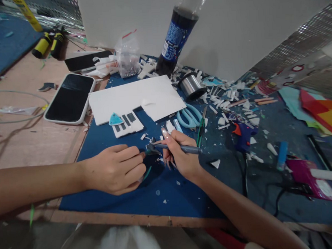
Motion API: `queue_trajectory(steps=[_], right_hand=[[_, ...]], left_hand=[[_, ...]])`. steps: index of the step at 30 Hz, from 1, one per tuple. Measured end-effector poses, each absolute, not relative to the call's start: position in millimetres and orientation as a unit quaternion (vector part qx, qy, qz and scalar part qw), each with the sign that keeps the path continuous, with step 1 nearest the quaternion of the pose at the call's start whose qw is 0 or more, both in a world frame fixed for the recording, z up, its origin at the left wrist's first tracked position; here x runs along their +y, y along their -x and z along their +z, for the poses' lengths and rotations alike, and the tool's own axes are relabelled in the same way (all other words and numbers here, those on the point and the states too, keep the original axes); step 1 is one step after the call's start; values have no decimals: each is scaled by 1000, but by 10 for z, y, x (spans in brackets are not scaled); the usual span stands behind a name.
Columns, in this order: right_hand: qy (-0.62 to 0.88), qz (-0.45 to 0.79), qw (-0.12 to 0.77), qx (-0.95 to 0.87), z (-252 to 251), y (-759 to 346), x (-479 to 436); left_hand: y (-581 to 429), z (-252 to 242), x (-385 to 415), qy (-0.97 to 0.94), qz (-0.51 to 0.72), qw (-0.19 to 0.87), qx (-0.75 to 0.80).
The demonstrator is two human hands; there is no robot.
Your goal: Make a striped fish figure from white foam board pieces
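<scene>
My right hand (180, 153) is closed round a grey-handled tool (181, 149), which lies across the blue mat (163, 187) with its dark tip pointing left. My left hand (115, 170) rests on the mat with fingers curled, pinching a small dark piece (148, 152) at the tool's tip; a thin green strip (147, 173) pokes out from under its fingers. The two hands nearly touch. Just beyond them lie a white foam piece with dark rectangular slots (127, 124) and a small turquoise triangle (115, 119).
A white foam sheet (136, 98), light-blue scissors (188, 116), a solder spool (191, 86) and a cola bottle (176, 36) lie behind. A phone (70, 98) sits left. A blue glue gun (243, 135) with cable, foam scraps and coloured paper (324, 112) crowd the right.
</scene>
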State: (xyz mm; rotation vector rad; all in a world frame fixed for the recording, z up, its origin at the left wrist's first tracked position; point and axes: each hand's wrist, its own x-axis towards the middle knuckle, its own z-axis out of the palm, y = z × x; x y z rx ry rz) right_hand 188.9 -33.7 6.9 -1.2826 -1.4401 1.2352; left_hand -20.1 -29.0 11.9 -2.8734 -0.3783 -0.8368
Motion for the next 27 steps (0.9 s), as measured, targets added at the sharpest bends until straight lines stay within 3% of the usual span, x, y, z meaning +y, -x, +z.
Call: queue_trajectory(steps=[27], right_hand=[[507, 476, 375, -613, 86, -1838, -346]], left_hand=[[181, 134, -310, 949, -281, 80, -118]])
